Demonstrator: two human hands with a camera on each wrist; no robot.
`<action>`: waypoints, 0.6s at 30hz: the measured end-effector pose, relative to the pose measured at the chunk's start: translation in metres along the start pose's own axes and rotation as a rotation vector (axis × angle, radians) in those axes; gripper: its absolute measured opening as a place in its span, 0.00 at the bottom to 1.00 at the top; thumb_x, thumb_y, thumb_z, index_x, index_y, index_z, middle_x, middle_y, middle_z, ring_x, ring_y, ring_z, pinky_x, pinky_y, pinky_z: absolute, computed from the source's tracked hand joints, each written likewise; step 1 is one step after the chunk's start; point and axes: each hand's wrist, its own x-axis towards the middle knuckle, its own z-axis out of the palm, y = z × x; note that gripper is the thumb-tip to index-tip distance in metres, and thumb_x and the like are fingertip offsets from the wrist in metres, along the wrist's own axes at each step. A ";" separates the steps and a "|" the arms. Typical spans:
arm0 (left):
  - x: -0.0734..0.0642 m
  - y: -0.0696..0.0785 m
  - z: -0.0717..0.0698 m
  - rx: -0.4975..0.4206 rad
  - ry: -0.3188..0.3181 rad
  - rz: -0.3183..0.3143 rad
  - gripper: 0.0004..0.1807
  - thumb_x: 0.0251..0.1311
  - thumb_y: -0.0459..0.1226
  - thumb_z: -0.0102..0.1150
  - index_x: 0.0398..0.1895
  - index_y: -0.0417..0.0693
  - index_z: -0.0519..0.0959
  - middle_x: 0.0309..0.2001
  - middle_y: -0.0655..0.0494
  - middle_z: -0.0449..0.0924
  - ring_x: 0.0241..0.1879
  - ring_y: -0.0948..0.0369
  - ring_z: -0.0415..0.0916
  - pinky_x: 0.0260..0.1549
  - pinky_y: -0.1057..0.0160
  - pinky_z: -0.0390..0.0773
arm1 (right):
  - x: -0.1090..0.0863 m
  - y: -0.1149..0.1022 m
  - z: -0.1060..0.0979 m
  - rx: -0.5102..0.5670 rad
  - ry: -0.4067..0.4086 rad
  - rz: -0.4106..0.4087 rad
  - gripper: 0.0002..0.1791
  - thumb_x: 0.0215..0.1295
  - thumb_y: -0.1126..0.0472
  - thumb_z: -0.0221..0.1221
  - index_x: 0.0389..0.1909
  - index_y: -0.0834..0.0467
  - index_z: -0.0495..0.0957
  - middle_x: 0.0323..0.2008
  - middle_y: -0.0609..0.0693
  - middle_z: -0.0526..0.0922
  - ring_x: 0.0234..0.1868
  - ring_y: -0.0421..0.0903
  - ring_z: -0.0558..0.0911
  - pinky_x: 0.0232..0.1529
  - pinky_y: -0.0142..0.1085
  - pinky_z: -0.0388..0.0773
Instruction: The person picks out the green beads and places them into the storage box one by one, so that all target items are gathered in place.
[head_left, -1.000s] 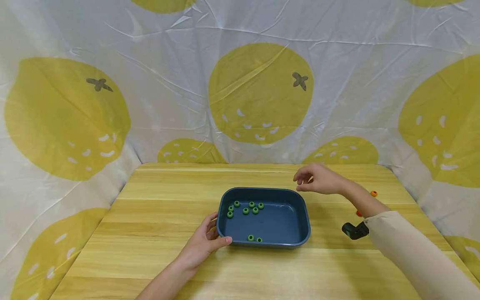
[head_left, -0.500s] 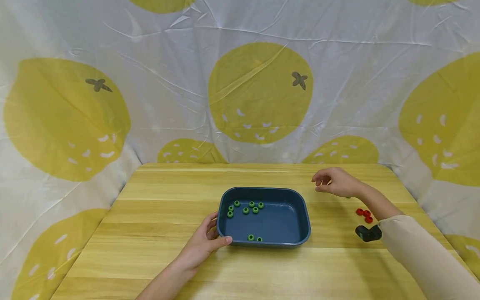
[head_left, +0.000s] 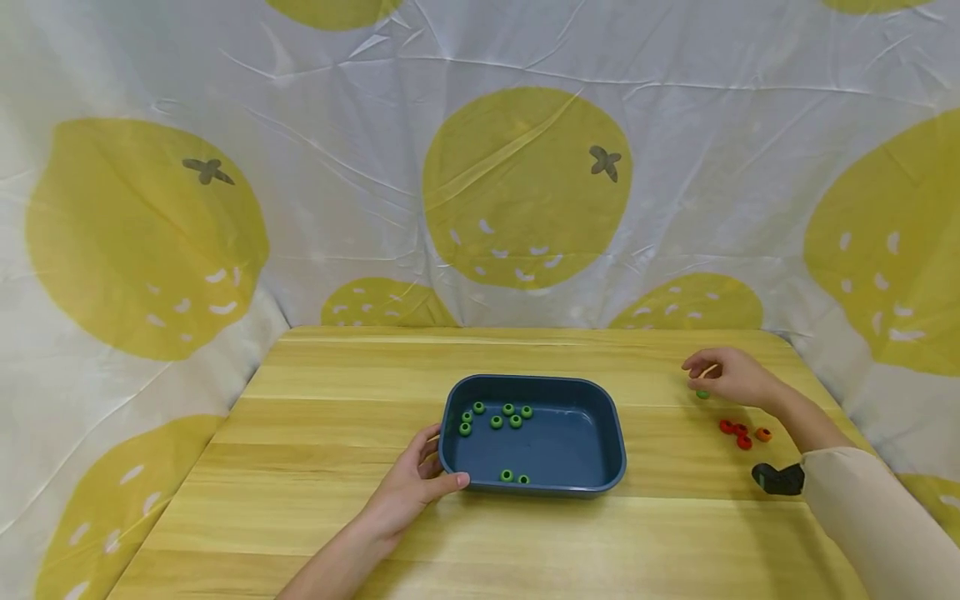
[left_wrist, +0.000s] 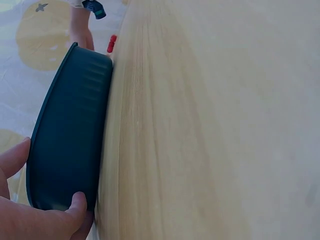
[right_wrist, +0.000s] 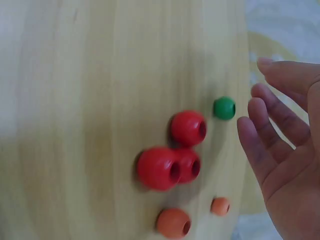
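Note:
A dark blue rectangular tub (head_left: 555, 446) stands on the wooden table with several green beads (head_left: 497, 422) inside, mostly toward its left half. My left hand (head_left: 405, 492) grips the tub's front left corner, thumb at the rim and fingers along the left side. In the left wrist view the tub's outer wall (left_wrist: 70, 130) lies between thumb and fingers. Over at the right, my right hand (head_left: 735, 379) hovers with nothing in its loosely bent fingers, close above a single green bead (right_wrist: 224, 108). Three red beads (right_wrist: 159, 168) cluster nearer me, beside two orange beads (right_wrist: 173, 223).
A black wrist device (head_left: 777, 479) sits by the right sleeve (head_left: 862, 500). Behind the wooden table (head_left: 337, 375) hangs a white cloth (head_left: 360, 208) with yellow fruit prints, which also covers both sides.
My right hand has moved right, away from the tub's far right corner to the loose green bead, uncovering red and orange beads. My left hand keeps its grip on the tub.

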 end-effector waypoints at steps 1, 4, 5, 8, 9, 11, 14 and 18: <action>0.000 0.000 0.000 0.002 0.000 0.000 0.48 0.59 0.30 0.74 0.79 0.44 0.57 0.73 0.38 0.64 0.69 0.42 0.66 0.60 0.51 0.73 | -0.003 0.003 -0.001 0.001 0.002 0.006 0.16 0.70 0.65 0.66 0.53 0.70 0.81 0.42 0.54 0.84 0.41 0.53 0.85 0.38 0.36 0.81; -0.001 0.001 0.000 0.005 0.000 -0.003 0.48 0.59 0.31 0.74 0.80 0.44 0.57 0.73 0.38 0.64 0.69 0.43 0.66 0.60 0.51 0.73 | -0.010 0.009 -0.003 0.009 0.006 0.026 0.16 0.70 0.65 0.66 0.53 0.71 0.81 0.43 0.57 0.84 0.41 0.55 0.86 0.38 0.36 0.82; -0.001 0.001 0.000 0.006 0.001 -0.004 0.48 0.59 0.31 0.74 0.80 0.44 0.57 0.73 0.38 0.64 0.69 0.43 0.66 0.60 0.51 0.73 | -0.011 0.011 -0.003 0.009 0.010 0.031 0.16 0.70 0.65 0.66 0.53 0.71 0.81 0.44 0.57 0.84 0.41 0.55 0.86 0.38 0.37 0.82; -0.001 0.002 0.000 0.005 0.005 -0.006 0.48 0.59 0.30 0.75 0.80 0.44 0.57 0.73 0.38 0.64 0.69 0.43 0.67 0.60 0.51 0.73 | -0.014 0.014 -0.002 0.003 0.014 0.052 0.16 0.70 0.63 0.67 0.52 0.70 0.82 0.43 0.56 0.85 0.42 0.56 0.86 0.39 0.38 0.82; -0.001 0.002 0.000 0.005 0.004 -0.005 0.48 0.59 0.30 0.74 0.80 0.44 0.57 0.73 0.38 0.64 0.69 0.43 0.67 0.60 0.51 0.73 | -0.015 0.016 -0.001 0.002 0.012 0.058 0.16 0.70 0.63 0.67 0.52 0.69 0.82 0.44 0.57 0.85 0.42 0.56 0.86 0.40 0.39 0.82; -0.001 0.001 0.000 0.007 0.003 -0.004 0.48 0.59 0.30 0.74 0.79 0.44 0.58 0.73 0.38 0.63 0.69 0.42 0.66 0.60 0.51 0.73 | -0.017 0.019 0.000 -0.006 0.001 0.075 0.17 0.70 0.62 0.67 0.52 0.69 0.81 0.45 0.57 0.84 0.43 0.57 0.85 0.42 0.42 0.83; -0.001 0.001 0.001 0.016 0.000 -0.001 0.47 0.60 0.31 0.74 0.79 0.44 0.58 0.73 0.37 0.63 0.70 0.42 0.66 0.61 0.50 0.72 | -0.020 0.024 0.002 0.000 -0.023 0.109 0.18 0.70 0.62 0.66 0.54 0.70 0.81 0.47 0.59 0.84 0.46 0.59 0.84 0.44 0.47 0.82; 0.000 0.001 0.001 0.022 0.001 -0.002 0.47 0.60 0.31 0.74 0.79 0.44 0.58 0.73 0.37 0.63 0.70 0.42 0.66 0.61 0.49 0.72 | -0.021 0.027 0.005 0.003 -0.041 0.138 0.20 0.70 0.59 0.67 0.55 0.68 0.81 0.48 0.58 0.84 0.48 0.59 0.83 0.48 0.50 0.81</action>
